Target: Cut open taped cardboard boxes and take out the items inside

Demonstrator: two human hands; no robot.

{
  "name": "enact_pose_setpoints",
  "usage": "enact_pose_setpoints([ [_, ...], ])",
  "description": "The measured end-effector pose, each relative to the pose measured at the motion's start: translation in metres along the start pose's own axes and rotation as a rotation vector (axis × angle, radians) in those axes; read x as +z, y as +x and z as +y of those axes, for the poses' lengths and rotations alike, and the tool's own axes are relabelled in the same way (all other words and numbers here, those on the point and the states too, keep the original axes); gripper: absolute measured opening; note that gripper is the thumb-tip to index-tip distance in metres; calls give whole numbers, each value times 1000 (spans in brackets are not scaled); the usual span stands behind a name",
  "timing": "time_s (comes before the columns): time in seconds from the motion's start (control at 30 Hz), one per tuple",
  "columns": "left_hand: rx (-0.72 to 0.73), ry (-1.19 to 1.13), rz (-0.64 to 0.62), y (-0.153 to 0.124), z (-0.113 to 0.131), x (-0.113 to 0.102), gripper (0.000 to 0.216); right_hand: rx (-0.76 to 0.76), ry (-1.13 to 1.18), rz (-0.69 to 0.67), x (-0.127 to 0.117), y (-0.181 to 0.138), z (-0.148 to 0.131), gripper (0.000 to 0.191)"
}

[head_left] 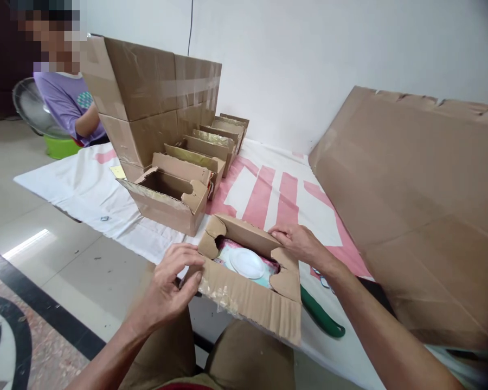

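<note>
A small open cardboard box [250, 295] rests by my knees. Inside it lies a white round disc [247, 262] on light blue and pink packaging. My left hand [171, 281] grips the box's near left flap, fingers curled on the cardboard. My right hand [296, 242] holds the far right flap, fingers bent over its edge.
A row of several open cardboard boxes [174, 197] stands ahead beside a large taped carton [154, 97]. A big flat cardboard sheet [423, 206] leans at the right. A white and pink cloth [268, 189] covers the floor. A person in a purple shirt [67, 100] sits at the far left by a fan. A green handle [321, 317] lies near my right forearm.
</note>
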State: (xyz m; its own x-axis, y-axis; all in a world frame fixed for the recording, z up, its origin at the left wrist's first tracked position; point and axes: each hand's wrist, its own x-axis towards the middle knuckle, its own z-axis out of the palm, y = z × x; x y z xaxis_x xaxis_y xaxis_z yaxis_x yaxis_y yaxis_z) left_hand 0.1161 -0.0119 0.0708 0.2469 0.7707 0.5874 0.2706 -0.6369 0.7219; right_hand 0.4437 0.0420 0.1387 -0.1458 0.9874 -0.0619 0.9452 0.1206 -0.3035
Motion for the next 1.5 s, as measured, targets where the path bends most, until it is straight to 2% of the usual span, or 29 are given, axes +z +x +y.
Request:
enact_pose_setpoints([
  [0.1,148,165,-43,2,-2,3,26,-12,59,20,-2,-7,4,38],
  [0.23,250,338,-67,-3,-5,6,30,-78,-74,201,2,-16,4,35],
  [0.3,268,377,-61,-5,-5,8,30,-112,-189,273,7,-18,2,32],
  [0.33,272,383,-58,-5,-5,8,29,-128,-230,267,9,-19,0,31],
  [0.47,277,379,-57,-4,-2,7,25,-167,-281,160,14,-22,-4,26],
  [0.67,290,385,-86,-4,-1,2,24,-333,-301,391,5,-36,-23,24],
  [0.73,281,386,-83,-5,-1,3,24,-400,-245,328,3,-41,-37,24],
  [0.83,259,372,-79,-7,0,5,24,-450,-157,62,6,-40,-55,21],
  [1.0,238,344,-51,-8,2,9,25,-321,-243,-289,23,-18,-62,59],
  [1.1,215,322,-22,-6,7,11,23,-249,-316,-438,33,-8,-62,71],
  [1.27,180,357,7,4,11,19,23,-218,-314,-401,44,-9,-58,72],
  [1.37,210,297,-23,8,5,27,25,-198,-243,-307,45,-14,-53,67],
  [1.5,215,255,3,8,-3,34,25,-217,-98,-160,41,-16,-51,64],
])
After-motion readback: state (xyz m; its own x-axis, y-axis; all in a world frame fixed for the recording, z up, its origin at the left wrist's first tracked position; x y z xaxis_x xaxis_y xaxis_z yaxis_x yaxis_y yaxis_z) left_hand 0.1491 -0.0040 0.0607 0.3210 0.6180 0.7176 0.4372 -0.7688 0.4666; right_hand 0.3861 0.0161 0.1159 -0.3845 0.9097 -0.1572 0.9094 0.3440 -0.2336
